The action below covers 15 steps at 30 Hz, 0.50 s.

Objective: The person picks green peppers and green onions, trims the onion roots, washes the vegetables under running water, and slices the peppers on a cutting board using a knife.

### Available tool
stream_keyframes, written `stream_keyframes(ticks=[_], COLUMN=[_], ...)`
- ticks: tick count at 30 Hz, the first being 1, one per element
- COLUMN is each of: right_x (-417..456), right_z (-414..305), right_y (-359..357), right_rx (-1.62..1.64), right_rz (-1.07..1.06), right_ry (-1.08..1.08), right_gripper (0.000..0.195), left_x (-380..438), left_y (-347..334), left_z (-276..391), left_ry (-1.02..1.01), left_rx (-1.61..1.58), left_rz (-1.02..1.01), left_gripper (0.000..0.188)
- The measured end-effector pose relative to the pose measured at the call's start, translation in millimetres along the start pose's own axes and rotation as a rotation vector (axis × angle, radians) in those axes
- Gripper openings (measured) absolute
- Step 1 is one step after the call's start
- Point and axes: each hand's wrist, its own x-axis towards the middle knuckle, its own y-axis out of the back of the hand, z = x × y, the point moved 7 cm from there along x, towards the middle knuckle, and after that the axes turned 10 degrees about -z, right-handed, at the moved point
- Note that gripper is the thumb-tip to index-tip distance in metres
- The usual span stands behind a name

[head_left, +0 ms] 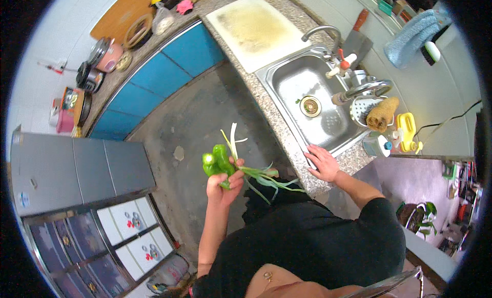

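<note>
My left hand (226, 184) is closed around two green peppers (220, 159) and a few green onions (261, 175), held over the floor left of the counter. The white ends of the onions point up and their green leaves trail to the right. My right hand (322, 163) rests palm down with spread fingers on the near rim of the stainless steel sink (292, 123), holding nothing. A small green scrap lies beside the drain strainer (310, 106) in the basin.
A stained white cutting board (257, 28) lies beyond the sink. Behind the basin are faucets (369, 88), a cleaver (357, 40), a loofah (382, 113) and detergent bottles (405, 130). Blue cabinets (165, 78) and a grey refrigerator (77, 171) stand at left.
</note>
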Motion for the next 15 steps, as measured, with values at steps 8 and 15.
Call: stream_keyframes(ticks=[8, 15], right_x=[76, 87], right_z=[-30, 6], right_y=[81, 82], right_rx=[1.462, 1.304], right_rz=[0.348, 0.212], right_ry=[0.015, -0.413], right_gripper=[0.083, 0.072], left_x=[157, 261], left_y=[14, 51], left_z=[-44, -78], left_ry=[0.485, 0.817], left_rx=[-0.115, 0.052], left_rz=[-0.025, -0.016], left_gripper=[0.040, 0.042])
